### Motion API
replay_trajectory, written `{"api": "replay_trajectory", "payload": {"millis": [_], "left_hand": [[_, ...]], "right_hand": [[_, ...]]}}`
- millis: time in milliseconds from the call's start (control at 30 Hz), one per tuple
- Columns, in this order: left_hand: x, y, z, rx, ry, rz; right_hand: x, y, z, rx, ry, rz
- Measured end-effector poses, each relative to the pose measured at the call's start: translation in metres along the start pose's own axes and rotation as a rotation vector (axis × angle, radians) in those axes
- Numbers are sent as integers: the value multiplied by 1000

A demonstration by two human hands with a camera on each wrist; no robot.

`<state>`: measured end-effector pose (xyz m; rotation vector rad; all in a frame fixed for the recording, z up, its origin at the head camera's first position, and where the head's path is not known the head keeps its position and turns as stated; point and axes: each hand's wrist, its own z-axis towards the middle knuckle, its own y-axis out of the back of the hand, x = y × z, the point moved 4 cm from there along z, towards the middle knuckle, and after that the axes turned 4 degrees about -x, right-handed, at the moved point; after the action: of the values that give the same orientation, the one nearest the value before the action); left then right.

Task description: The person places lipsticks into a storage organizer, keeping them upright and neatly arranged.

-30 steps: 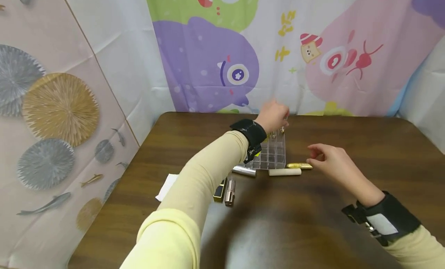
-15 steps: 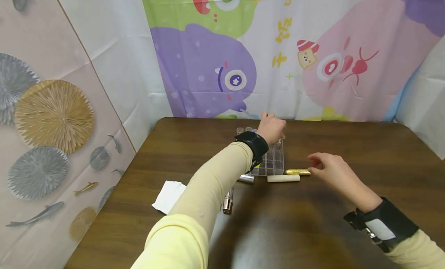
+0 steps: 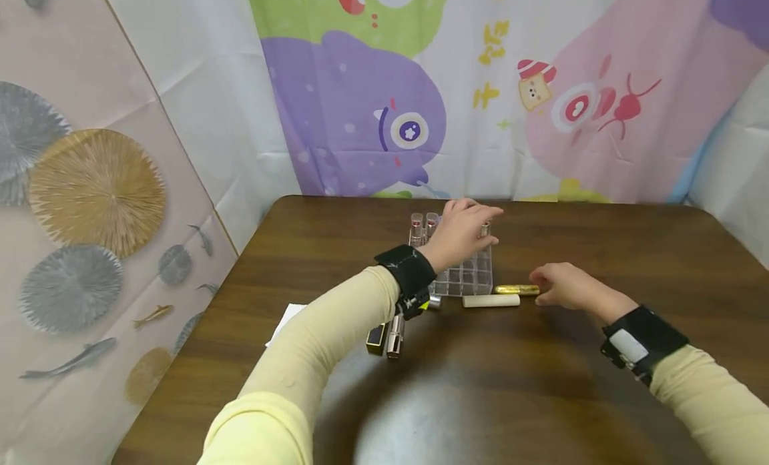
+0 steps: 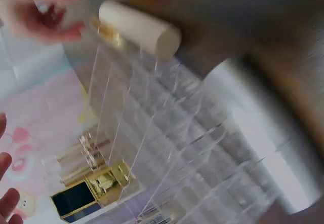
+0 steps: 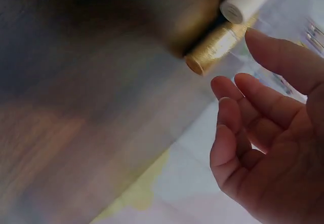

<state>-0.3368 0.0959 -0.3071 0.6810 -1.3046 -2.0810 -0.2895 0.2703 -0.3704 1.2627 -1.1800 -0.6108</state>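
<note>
My left hand (image 3: 461, 235) hovers over the back of a clear divided lipstick organizer (image 3: 465, 279), fingers extended and holding nothing. Lipsticks with clear caps (image 3: 417, 226) stand in its back row, partly hidden by this hand. A black-and-gold lipstick (image 4: 76, 201) is upright in the organizer in the left wrist view. My right hand (image 3: 565, 288) is at the right end of a gold lipstick tube (image 3: 515, 290) lying on the table. In the right wrist view its thumb and loosely bent fingers are apart, beside the gold tube (image 5: 215, 49).
A cream tube (image 3: 490, 301) lies before the organizer, with a silver tube (image 4: 263, 138) to its left. Nearer me are a black-and-gold tube (image 3: 376, 339) and a rose-gold tube (image 3: 395, 337). White paper (image 3: 285, 323) lies left, partly under my forearm. A cartoon curtain (image 3: 360, 118) hangs behind.
My left hand has spread its fingers and drawn slightly back to the left over the organizer. My right hand has turned and lowered beside the gold tube.
</note>
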Motion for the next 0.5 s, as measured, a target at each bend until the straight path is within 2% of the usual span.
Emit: {"api": "replay_trajectory", "payload": {"millis": [100,200,267,400,500], "left_hand": [[-3,3,-23,15,-12,-70],[-6,0,-38,45,-21,-132],[-7,-2,-46,67,-33,-155],[-6,-3,-57,89,-36,-169],[-2,-2,-60,120,-7,-197]], "right_hand": [[2,-9,5,-24,35,-71],[1,-13,6,-64,52,-146],[0,-16,7,-61,47,-163],[-3,-20,9,-28,24,-145],[-1,-17,7,-49,4,-104]]}}
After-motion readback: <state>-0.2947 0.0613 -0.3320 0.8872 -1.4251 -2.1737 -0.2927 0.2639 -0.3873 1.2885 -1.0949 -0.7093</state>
